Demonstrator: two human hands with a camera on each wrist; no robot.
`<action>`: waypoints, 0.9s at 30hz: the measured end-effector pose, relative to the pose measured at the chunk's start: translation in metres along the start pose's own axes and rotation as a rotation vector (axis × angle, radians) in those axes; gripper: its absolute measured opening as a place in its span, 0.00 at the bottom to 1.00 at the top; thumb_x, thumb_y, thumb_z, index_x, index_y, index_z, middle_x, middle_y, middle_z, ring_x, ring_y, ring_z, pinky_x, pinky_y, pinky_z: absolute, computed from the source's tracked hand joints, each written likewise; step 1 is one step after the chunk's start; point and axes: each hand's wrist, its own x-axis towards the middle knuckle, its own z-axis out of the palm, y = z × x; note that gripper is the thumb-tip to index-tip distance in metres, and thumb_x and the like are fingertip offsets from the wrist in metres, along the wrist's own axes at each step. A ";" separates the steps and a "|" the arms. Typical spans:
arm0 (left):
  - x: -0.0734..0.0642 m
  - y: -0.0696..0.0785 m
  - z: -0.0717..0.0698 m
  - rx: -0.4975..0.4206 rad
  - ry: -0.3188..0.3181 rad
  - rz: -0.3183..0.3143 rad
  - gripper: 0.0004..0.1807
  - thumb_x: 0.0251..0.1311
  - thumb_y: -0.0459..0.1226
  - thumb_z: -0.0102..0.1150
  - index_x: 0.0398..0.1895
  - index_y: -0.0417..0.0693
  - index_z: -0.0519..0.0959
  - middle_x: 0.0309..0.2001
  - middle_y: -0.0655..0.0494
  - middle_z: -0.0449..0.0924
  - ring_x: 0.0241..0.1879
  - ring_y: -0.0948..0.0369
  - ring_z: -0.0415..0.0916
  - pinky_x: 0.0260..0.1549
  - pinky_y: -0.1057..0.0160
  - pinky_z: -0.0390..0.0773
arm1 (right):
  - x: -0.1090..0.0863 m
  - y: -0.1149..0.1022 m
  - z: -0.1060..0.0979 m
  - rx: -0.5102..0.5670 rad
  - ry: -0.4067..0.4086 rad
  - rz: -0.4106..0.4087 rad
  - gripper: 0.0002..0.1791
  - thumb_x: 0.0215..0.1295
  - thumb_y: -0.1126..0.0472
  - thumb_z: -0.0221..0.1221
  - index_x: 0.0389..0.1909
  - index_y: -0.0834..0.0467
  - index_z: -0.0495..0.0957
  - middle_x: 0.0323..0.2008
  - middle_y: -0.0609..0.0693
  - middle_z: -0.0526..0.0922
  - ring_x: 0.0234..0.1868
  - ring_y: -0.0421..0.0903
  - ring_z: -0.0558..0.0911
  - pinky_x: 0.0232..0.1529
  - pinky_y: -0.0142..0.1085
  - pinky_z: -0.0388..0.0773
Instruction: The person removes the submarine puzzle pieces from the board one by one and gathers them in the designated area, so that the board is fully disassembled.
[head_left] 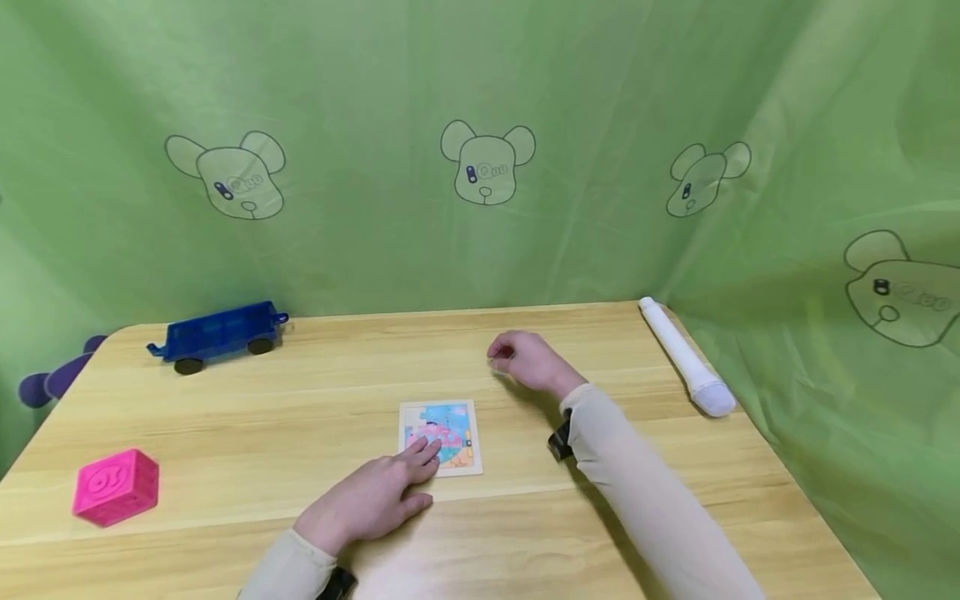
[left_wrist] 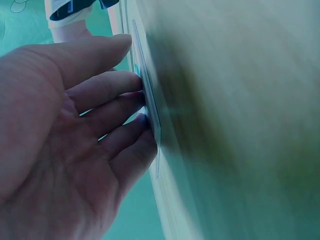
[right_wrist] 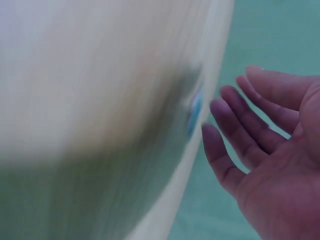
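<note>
A small square jigsaw puzzle in a pale frame lies on the wooden table, printed in pink, blue and orange. A plain patch shows at its upper left. My left hand rests its fingertips on the puzzle's lower left, covering part of the picture. Farther back and to the right, my right hand hovers low over the table with loosely bent fingers. In the right wrist view a small blue and white piece, blurred, lies on the table just off the fingertips. Nothing shows between those fingers.
A blue toy wagon stands at the back left. Near the left edge sits a pink block. A white toy microphone lies along the right edge. Green cloth with bear outlines hangs behind the table.
</note>
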 end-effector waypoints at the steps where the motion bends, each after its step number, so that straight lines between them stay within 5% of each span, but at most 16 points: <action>1: 0.000 0.000 0.000 0.002 0.000 0.000 0.26 0.68 0.38 0.58 0.65 0.33 0.70 0.72 0.45 0.60 0.71 0.47 0.54 0.66 0.47 0.59 | -0.003 -0.006 0.003 -0.004 -0.012 -0.014 0.11 0.66 0.67 0.60 0.48 0.65 0.81 0.42 0.53 0.82 0.44 0.49 0.79 0.51 0.43 0.77; 11: 0.000 0.002 -0.002 -0.013 -0.010 -0.004 0.26 0.68 0.37 0.58 0.66 0.34 0.71 0.72 0.44 0.60 0.71 0.48 0.55 0.65 0.46 0.61 | -0.020 -0.052 0.035 -0.041 -0.154 -0.155 0.15 0.66 0.66 0.61 0.54 0.62 0.81 0.50 0.52 0.82 0.54 0.49 0.78 0.58 0.42 0.73; 18: 0.000 0.002 -0.002 0.010 -0.017 0.011 0.26 0.67 0.36 0.59 0.65 0.33 0.71 0.72 0.44 0.60 0.71 0.47 0.56 0.64 0.46 0.64 | -0.019 -0.061 0.052 -0.169 -0.201 -0.271 0.16 0.64 0.64 0.64 0.53 0.60 0.82 0.45 0.47 0.79 0.48 0.43 0.77 0.54 0.37 0.75; 27: 0.000 0.000 -0.001 0.024 -0.019 0.025 0.27 0.65 0.34 0.62 0.65 0.31 0.70 0.71 0.42 0.60 0.71 0.46 0.55 0.65 0.47 0.63 | -0.020 -0.071 0.060 -0.193 -0.223 -0.269 0.15 0.65 0.62 0.64 0.52 0.58 0.83 0.45 0.47 0.77 0.44 0.43 0.76 0.50 0.35 0.75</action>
